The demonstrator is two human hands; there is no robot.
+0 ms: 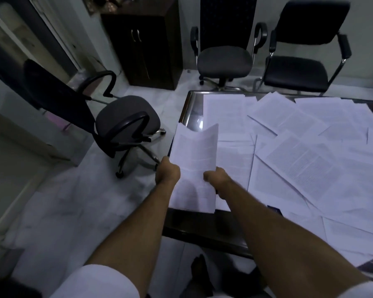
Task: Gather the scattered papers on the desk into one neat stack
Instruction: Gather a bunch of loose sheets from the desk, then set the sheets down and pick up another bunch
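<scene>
The person holds a small sheaf of papers [195, 166] in both hands above the near left corner of the desk [205, 230]. The left hand [168, 174] grips the sheaf's left edge about halfway up, its fingers curled round behind the paper so that only the back of the hand and the knuckles show. The right hand [216, 177] grips the right edge at roughly the same height, with the thumb lying on the printed face and the other fingers hidden behind the sheets. The sheaf stands tilted away from the person, its top edge bowing into a shallow V, its lower edge hanging below both hands and just over the desk's dark front rim.

To the right of the hands, the rest of the scattered sheets [306, 160] lie flat and overlapping at many angles, covering most of the desk top; one bare, glossy patch of the surface shows at the far left corner.

Beside the desk on the left stands a grey swivel chair [125, 123] with black armrests. Beyond the far edge are a second swivel chair [224, 59], a black visitor chair [297, 72] with a chrome frame, and a dark wooden cabinet [142, 44] against the wall
</scene>
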